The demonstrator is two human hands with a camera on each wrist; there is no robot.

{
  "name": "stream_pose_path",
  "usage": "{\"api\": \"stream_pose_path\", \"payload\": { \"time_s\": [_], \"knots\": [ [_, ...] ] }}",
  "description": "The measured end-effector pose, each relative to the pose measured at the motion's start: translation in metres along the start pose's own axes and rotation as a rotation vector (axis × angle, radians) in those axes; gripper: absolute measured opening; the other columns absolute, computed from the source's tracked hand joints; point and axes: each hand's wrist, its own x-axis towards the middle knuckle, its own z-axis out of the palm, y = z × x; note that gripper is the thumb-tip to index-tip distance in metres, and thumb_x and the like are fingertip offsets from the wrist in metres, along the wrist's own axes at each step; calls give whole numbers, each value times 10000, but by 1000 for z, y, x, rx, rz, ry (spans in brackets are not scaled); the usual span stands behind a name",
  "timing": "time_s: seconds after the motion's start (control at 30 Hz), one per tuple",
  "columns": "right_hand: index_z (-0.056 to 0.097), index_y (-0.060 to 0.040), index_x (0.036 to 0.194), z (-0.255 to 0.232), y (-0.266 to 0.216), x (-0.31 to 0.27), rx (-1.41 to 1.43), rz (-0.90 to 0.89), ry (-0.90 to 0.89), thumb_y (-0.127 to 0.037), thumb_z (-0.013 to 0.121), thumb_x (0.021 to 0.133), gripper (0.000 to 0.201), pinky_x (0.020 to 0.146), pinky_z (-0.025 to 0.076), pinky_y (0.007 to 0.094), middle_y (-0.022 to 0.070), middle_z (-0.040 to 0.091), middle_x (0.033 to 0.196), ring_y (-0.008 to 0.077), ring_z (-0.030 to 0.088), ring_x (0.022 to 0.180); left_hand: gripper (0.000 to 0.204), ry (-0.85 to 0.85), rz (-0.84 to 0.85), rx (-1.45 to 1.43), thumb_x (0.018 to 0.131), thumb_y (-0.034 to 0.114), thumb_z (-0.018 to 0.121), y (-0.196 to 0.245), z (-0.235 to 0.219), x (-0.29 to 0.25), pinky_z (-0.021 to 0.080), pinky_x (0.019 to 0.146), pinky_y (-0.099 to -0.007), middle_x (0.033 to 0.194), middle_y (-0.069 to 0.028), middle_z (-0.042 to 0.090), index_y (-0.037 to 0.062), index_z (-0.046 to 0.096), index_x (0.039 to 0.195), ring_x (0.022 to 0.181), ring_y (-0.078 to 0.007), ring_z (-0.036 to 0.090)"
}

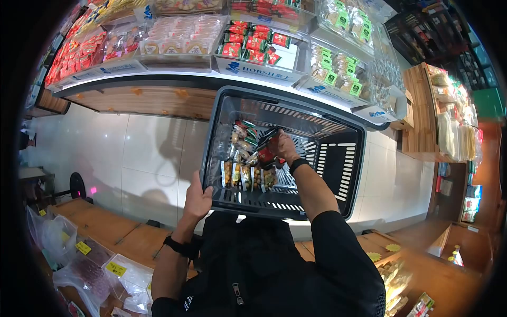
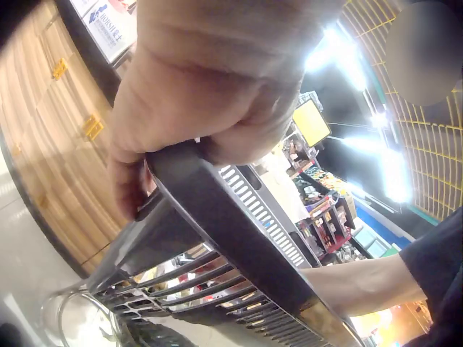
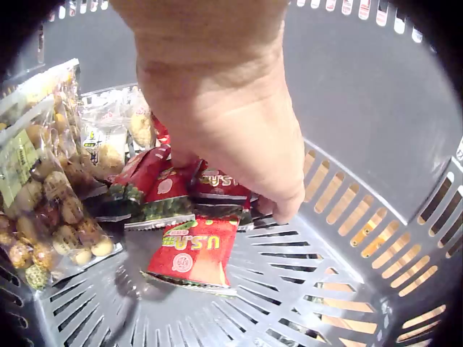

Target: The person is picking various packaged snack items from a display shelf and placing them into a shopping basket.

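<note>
The dark grey shopping basket (image 1: 211,142) is held in front of the body. My left hand (image 1: 196,199) grips its near left corner, with the fingers curled over the rim (image 2: 224,231) in the left wrist view. My right hand (image 3: 231,130) reaches inside and holds red snack packets (image 3: 168,191) low over the slatted floor; its fingertips are partly hidden. Another red packet (image 3: 192,253) lies flat just in front of them. Clear bags of round brown snacks (image 1: 245,177) stand along the basket's left part. Behind them are small clear-wrapped pieces (image 3: 108,148).
A shelf with clear bins of snacks runs along the far side, one bin holding red packets (image 1: 253,42) and another green-labelled bags (image 1: 332,68). Wooden counters (image 1: 121,230) with plastic-lined boxes stand close behind the body. Pale floor tiles (image 1: 148,153) show left of the basket.
</note>
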Motion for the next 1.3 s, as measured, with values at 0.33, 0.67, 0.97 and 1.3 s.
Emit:
{"api": "stream_pose_path", "payload": {
  "time_s": [0.33, 0.67, 0.97, 1.3],
  "knots": [
    [510, -21, 1163, -7, -42, -56, -162, -473, -209, -205, 571, 825, 389, 917, 461, 443, 206, 566, 1182, 392, 568, 1075, 408, 75, 23, -71, 853, -27, 528, 7, 6, -1, 445, 891, -363, 1032, -233, 617, 14, 434, 1248, 990, -352, 608],
    [426, -8, 1233, -20, -34, -45, -83, -435, -434, -261, 619, 836, 508, 948, 446, 435, 256, 556, 1215, 396, 552, 1126, 431, 18, 30, -237, 857, -9, 533, -15, 9, 4, 423, 933, -350, 1101, -208, 597, -12, 407, 1269, 1037, -290, 586],
    [595, -75, 1171, 10, -1, -18, 118, -336, -237, -209, 623, 791, 404, 851, 501, 364, 183, 637, 1107, 324, 627, 1015, 555, -393, -25, -151, 842, 137, 656, -7, -32, 18, 435, 944, -374, 1161, -223, 579, -31, 374, 1289, 1105, -304, 573],
    [518, -104, 1233, 1, -14, -42, 60, -267, -268, -184, 629, 772, 481, 873, 496, 418, 193, 612, 1128, 356, 602, 1047, 612, -583, -63, -207, 845, 113, 669, 5, -55, 32, 478, 902, -332, 1204, -164, 550, -30, 334, 1337, 1052, -191, 566]
  ]
}}
